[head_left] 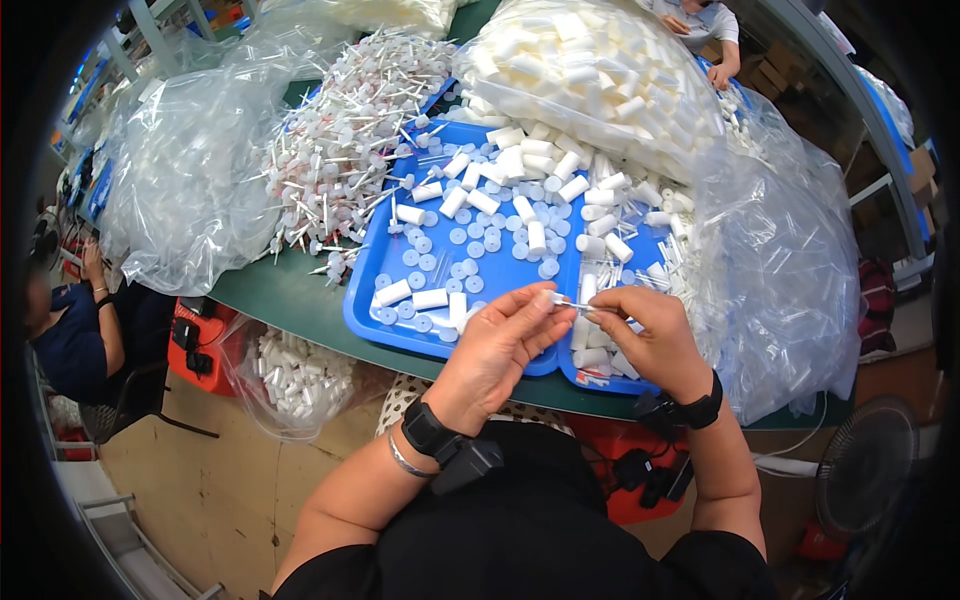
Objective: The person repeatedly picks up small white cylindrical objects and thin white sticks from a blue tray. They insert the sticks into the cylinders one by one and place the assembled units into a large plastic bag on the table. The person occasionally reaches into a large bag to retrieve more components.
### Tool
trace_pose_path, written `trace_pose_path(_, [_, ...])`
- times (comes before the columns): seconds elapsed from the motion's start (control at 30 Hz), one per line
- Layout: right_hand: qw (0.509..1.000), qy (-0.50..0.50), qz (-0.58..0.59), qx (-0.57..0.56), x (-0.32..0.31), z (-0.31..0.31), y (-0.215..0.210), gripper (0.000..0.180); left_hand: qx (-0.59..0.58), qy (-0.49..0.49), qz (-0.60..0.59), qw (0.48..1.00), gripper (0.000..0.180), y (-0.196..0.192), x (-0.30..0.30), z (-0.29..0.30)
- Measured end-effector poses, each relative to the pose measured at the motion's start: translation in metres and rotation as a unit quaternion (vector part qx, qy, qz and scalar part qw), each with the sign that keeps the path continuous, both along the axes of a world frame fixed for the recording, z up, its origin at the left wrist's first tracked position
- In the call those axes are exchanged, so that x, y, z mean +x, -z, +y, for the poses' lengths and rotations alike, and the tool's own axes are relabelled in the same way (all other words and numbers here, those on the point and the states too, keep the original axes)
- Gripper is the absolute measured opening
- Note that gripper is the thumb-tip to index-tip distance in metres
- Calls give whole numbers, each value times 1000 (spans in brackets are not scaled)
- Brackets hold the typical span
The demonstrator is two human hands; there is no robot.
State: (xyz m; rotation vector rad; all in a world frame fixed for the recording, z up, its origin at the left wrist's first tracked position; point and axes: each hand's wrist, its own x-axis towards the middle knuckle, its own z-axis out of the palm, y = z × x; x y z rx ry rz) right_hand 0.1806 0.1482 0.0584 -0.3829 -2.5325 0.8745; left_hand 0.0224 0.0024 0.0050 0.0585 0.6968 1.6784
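Observation:
Over the near edge of the blue trays, my left hand point(505, 335) pinches a small white piece point(557, 297) between thumb and fingertips. My right hand point(650, 330) is closed on a thin white stick point(577, 305) that meets this piece; the fingers partly hide the joint. Beneath and beyond my hands, the left blue tray point(362, 300) holds translucent round discs point(470, 267) and white cylinders point(430, 299). In the right blue tray point(640, 384) lie more white cylinders point(618, 247) and thin white sticks point(682, 280).
A heap of stemmed white parts point(335, 150) lies left of the trays on the green table point(270, 295). Behind them sits a big bag of white cylinders point(600, 80). Clear plastic bags point(190, 170) flank both sides. Other people point(75, 320) sit at the left and far right.

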Motion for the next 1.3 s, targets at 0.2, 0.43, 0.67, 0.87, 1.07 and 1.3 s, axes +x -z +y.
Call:
trace_pose_path(0.2, [875, -3, -119, -470, -5, 2, -3, 23, 4, 32, 67, 997, 33, -4, 8, -2])
trace_pose_path(0.43, [943, 46, -22, -328, -3, 10, -6, 25, 54, -87, 93, 990, 27, -11, -63, 2])
trace_pose_path(0.67, [981, 102, -134, 100, 35, 45, -9, 10, 48, -160, 217, 962, 37, -57, -147, 11])
trace_pose_path(0.87, [945, -8, -216, 246, 25, 36, 17, 8, -20, 94, 700, 707, 25, 3, -53, 20])
trace_pose_path(1.07, [941, 23, -225, 251, 16, 38, 36, 4, 3, 97, 846, 524, 20, 26, -33, 29])
trace_pose_path(1.3, [971, 89, -206, 87, 21, 43, 25, 9, -66, 212, 798, 560, 14, 4, -43, 42])
